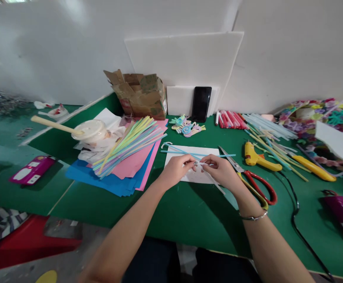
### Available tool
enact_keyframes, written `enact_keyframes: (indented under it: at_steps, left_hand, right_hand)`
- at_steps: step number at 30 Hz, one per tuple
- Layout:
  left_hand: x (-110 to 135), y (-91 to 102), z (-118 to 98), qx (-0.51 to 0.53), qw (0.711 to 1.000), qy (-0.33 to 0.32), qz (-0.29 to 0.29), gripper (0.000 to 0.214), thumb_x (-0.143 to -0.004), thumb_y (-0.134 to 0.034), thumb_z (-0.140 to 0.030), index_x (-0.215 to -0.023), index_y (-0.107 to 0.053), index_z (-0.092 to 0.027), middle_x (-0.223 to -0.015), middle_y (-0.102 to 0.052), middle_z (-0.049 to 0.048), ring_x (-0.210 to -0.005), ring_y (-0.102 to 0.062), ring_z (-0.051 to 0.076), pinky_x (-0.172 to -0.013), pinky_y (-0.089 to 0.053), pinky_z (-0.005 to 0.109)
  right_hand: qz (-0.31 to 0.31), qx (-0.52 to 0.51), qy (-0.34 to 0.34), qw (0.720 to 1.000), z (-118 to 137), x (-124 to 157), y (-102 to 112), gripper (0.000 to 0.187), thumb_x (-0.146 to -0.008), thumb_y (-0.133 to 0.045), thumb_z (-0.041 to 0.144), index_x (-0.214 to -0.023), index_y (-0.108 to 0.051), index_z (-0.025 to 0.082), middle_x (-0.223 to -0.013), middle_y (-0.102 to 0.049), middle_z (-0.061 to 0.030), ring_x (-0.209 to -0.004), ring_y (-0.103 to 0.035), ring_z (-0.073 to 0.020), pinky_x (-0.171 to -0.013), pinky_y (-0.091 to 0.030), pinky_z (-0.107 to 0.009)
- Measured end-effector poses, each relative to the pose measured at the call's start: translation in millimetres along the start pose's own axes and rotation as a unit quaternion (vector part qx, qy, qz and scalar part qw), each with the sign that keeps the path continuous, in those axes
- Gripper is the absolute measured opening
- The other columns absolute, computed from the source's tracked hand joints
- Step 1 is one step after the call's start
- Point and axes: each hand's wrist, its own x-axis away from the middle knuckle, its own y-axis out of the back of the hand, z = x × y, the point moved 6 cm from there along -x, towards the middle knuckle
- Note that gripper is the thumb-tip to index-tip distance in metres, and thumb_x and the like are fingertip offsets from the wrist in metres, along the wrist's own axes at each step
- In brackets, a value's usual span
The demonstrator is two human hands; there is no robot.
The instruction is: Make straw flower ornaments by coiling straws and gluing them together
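My left hand [177, 169] and my right hand [220, 169] meet over a white sheet of paper [179, 154] on the green table. Both pinch a thin pale straw [215, 182] between fingertips; its free end runs down to the right past my right hand. A small curled end shows between the two hands. Two light blue straws [177, 151] lie across the white sheet just beyond my fingers. A bracelet sits on my right wrist.
Red-handled scissors [255, 182] and a yellow glue gun [257, 157] with its black cord lie to the right. A stack of coloured paper [124, 173] with several straws [130, 143] lies left. A cardboard box [142, 94], a phone [201, 104] and curled straw shapes [186, 126] stand behind.
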Motion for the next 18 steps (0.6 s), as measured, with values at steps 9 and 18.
enact_keyframes:
  at_steps: [9,18]
  left_hand:
    - [6.7,-3.3,-16.7,-0.184,0.964,-0.188,-0.027,0.021,-0.089,-0.044,-0.025,-0.087,-0.065,-0.019,-0.088,-0.069,0.0047,-0.086,-0.06,0.018,-0.078,-0.042,0.032]
    - [-1.7,-19.3,16.8,0.218,0.968,0.12,0.047,0.026,-0.086,-0.042,-0.028,-0.07,-0.058,-0.014,-0.065,-0.062,0.0034,-0.063,-0.059,0.013,-0.064,-0.045,0.026]
  right_hand:
    - [0.021,-0.123,-0.102,0.987,-10.8,1.9,2.1,0.017,-0.068,-0.052,0.029,-0.08,-0.055,0.018,-0.05,-0.057,0.0042,-0.032,-0.046,-0.0089,-0.031,-0.032,-0.02]
    - [-0.065,0.006,0.024,0.998,2.8,2.5,6.2,0.013,-0.076,-0.05,0.03,-0.078,-0.058,0.019,-0.053,-0.053,0.0023,-0.043,-0.049,-0.0113,-0.047,-0.039,-0.024]
